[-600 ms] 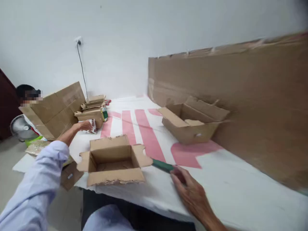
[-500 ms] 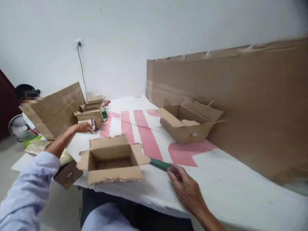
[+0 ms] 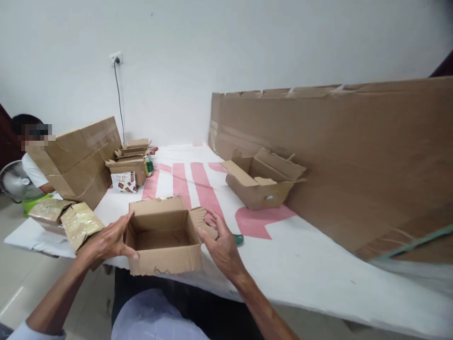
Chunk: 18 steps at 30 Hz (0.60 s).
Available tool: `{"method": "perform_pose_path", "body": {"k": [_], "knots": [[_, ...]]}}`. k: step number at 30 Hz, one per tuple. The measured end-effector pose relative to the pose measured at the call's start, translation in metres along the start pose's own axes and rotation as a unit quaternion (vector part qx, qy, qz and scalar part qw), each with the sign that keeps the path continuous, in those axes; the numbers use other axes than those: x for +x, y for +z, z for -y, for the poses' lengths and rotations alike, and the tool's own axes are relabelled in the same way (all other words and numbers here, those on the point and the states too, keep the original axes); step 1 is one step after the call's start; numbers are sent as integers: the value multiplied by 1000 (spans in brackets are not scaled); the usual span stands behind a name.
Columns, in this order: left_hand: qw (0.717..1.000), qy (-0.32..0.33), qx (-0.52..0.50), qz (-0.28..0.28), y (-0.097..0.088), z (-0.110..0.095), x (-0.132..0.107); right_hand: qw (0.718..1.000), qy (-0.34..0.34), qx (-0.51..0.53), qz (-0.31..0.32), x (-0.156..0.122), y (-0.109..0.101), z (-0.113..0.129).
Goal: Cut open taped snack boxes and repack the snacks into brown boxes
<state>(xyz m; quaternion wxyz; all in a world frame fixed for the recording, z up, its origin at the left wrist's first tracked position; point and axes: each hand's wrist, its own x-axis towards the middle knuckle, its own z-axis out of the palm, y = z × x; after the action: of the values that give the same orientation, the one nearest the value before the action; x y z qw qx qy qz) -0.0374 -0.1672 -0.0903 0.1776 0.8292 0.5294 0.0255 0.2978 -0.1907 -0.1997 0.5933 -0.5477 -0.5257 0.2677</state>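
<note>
An open cardboard box (image 3: 161, 259) stands at the near edge of the table, its inside bare and its front and back flaps folded out. My left hand (image 3: 109, 240) is closed over its left side, thumb at the front corner and fingers at the back; the left flap is hidden under it. With thumb and fingers my right hand (image 3: 223, 240) grips the right flap (image 3: 200, 217). Just beyond the right hand, the end of a green object (image 3: 239, 239) shows on the table; the rest is hidden. A white "Super Meal" packet (image 3: 123, 182) leans against a small carton further back.
Another open carton (image 3: 260, 191) stands right of centre, before a tall cardboard panel (image 3: 336, 151). Small cartons (image 3: 129, 163) line the back left beside a cardboard screen (image 3: 76, 160). Taped boxes (image 3: 49, 210) lie at left; a person (image 3: 31, 160) sits behind the screen near a fan (image 3: 17, 179).
My left hand has left the white packet and come back to the box's left side. My right hand has let go of the green object and taken the right flap.
</note>
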Motion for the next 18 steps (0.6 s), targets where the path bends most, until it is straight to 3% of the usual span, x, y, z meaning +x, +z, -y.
{"method": "perform_pose_path", "body": {"k": [5,10,14,18], "knots": [[999,39,-24,-26,9,-2,-20,999,-11,-9,-49,-36,-6,1],[996,67,-15,-51,10,-12,-25,998,5,-3,-66,-45,-6,-1],[989,77,63,-114,23,-29,-29,996,39,20,-75,-42,-1,-7],[974,69,202,-77,38,-52,-28,993,59,62,-76,-38,0,-18]]}}
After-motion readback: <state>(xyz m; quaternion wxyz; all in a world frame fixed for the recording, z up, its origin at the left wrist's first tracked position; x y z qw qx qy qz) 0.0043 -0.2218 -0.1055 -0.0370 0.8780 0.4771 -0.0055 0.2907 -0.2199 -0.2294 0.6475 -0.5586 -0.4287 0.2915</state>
